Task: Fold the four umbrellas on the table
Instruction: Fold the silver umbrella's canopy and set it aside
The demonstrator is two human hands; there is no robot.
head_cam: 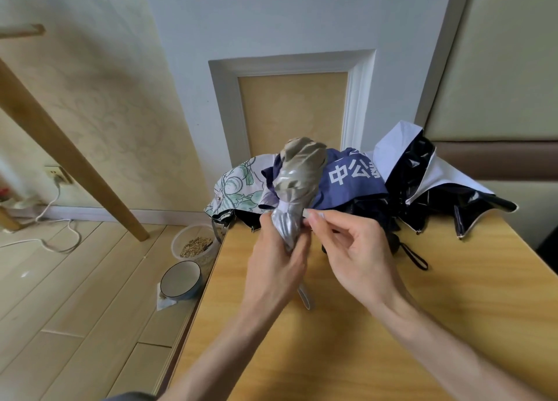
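Observation:
I hold a tan and silver umbrella [297,186] upright above the wooden table [422,325], its canopy gathered into a bundle. My left hand [276,267] grips its lower part, and a grey strap hangs below that hand. My right hand [353,249] pinches a small strip at the bundle's waist with thumb and forefinger. Behind it, three unfolded umbrellas lie at the table's far edge: a floral white one [235,189] on the left, a blue one with white characters [351,183] in the middle, and a black and white one [428,177] on the right.
A black wrist strap [415,257] trails onto the table from the pile. On the floor left of the table stand a clear tub of grain [194,245] and a blue-rimmed bowl [180,279]. A slanted wooden leg [66,159] and a white cable [54,219] lie further left.

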